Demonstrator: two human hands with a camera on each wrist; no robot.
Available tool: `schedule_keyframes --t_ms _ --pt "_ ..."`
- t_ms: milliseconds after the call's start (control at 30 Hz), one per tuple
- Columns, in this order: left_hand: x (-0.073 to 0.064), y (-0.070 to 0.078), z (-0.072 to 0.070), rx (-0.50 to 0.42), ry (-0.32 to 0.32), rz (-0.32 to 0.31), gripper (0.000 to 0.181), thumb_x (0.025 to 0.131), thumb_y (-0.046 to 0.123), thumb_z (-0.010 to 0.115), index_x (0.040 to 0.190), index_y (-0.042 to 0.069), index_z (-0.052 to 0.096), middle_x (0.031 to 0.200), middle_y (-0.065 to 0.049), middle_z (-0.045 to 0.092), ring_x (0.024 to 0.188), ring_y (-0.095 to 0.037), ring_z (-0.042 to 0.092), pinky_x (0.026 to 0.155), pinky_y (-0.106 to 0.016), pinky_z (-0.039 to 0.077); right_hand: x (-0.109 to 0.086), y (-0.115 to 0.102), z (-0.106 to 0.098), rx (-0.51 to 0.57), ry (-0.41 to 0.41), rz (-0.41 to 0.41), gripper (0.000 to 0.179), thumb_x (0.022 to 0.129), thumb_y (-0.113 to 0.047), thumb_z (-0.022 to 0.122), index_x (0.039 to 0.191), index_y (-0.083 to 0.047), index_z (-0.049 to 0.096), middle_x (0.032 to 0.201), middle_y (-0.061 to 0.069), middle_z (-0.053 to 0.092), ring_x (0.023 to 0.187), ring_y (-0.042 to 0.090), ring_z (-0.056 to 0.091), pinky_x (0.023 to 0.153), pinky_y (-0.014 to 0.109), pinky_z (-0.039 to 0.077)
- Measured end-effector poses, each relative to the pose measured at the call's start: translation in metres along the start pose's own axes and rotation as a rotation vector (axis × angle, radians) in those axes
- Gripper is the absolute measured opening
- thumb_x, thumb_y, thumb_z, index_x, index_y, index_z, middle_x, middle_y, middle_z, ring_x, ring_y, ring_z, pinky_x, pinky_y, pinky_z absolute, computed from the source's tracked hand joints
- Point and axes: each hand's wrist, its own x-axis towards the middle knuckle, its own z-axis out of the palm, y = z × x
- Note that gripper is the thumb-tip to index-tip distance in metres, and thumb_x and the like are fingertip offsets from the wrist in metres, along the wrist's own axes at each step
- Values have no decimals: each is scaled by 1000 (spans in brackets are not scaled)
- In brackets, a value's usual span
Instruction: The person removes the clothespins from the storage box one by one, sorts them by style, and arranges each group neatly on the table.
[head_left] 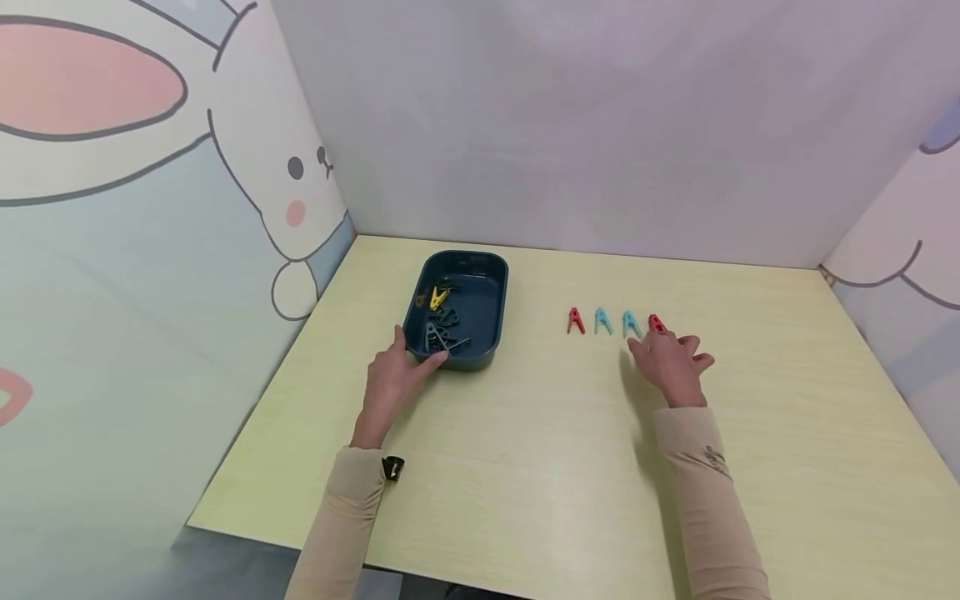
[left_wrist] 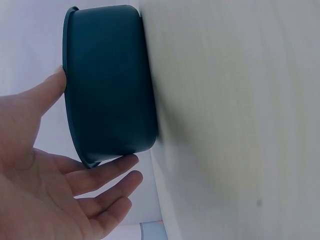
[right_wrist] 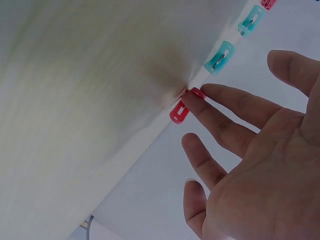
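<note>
My left hand (head_left: 390,379) rests at the near left corner of a dark teal tub (head_left: 491,342). In the left wrist view its thumb touches the rim and the fingers lie loosely extended along the tub's side. Inside are a yellow clothespin (head_left: 438,297) and several dark clips (head_left: 444,317). My right hand (head_left: 671,367) reaches to a red clothespin (right_wrist: 180,111) at the right end of a row. Two extended fingertips touch that clothespin, while the thumb stands away from it. Left of it are two light-blue clothespins (head_left: 632,323) and another red clothespin (head_left: 575,321).
A pale wooden table (head_left: 525,467) carries everything. Behind it rises a plain light wall (head_left: 570,150), with a cartoon-printed panel (head_left: 187,333) along the left and another at the right. The table's near edge runs below my forearms.
</note>
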Motion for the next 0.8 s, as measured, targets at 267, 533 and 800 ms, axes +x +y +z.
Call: schedule_keyframes --t_ms 267,533,800 --pt "-1 0 -1 0 -3 3 112 92 65 68 162 -8 17 69 -12 48 70 -29 49 67 -45 43 2 2 0 -15 -69 8 51 107 -41 42 110 8 58 122 35 49 126 64 19 91 78 9" --pt "-2 0 -1 -7 -7 2 113 92 65 68 162 -7 16 64 -4 38 59 -21 34 57 -39 27 0 4 -2 54 65 -43 56 107 -39 45 131 10 56 125 40 44 126 65 18 89 78 9" --pt "-3 1 -1 0 -3 7 112 92 65 67 162 -7 16 62 -4 38 58 -20 33 56 -38 27 2 -24 4 155 237 -180 50 108 -36 50 135 4 61 137 34 48 125 58 26 88 72 14"
